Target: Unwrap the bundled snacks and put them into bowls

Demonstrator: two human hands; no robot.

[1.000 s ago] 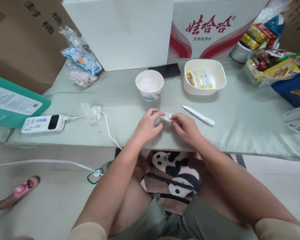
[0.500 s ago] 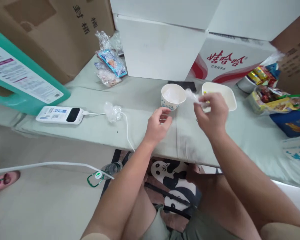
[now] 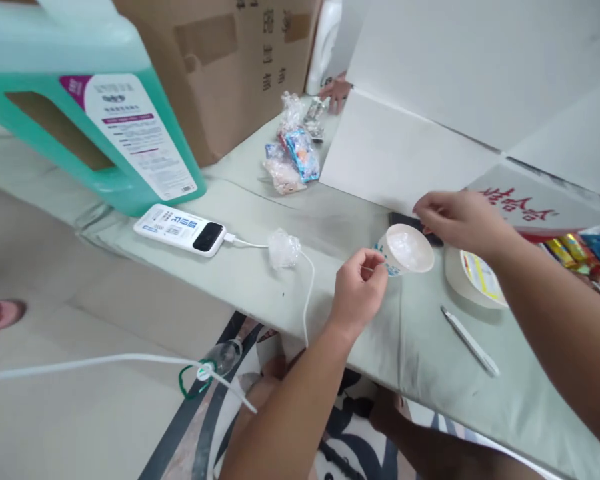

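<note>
A paper cup (image 3: 381,257) with a blue pattern stands on the cloth-covered table, with crumpled clear plastic (image 3: 407,249) inside it. My left hand (image 3: 359,290) is closed, thumb and fingers pinched at the cup's lower left side. Just above and right of the rim is my right hand (image 3: 460,220), its fingers curled together; whatever lies between the fingertips is hidden. Beneath that hand a dark flat object (image 3: 404,219) shows in part behind the cup. To the right sits a cream plastic tub (image 3: 463,283) with a yellow-and-white packet or label inside, partly covered by my right forearm.
A slim white pen-shaped tool (image 3: 470,341) lies near the front. Leftward are a white power bank (image 3: 177,230), its cable with bunched plastic (image 3: 283,249), and a green-liquid jug (image 3: 145,133). Snack packets (image 3: 300,157) lie by white boxes (image 3: 380,150). Another person's hand (image 3: 336,92) shows behind.
The view has turned left and tilted. My right hand has moved from beside the cup to above its right rim; the clear plastic it held no longer shows there. My left hand's fingers have closed.
</note>
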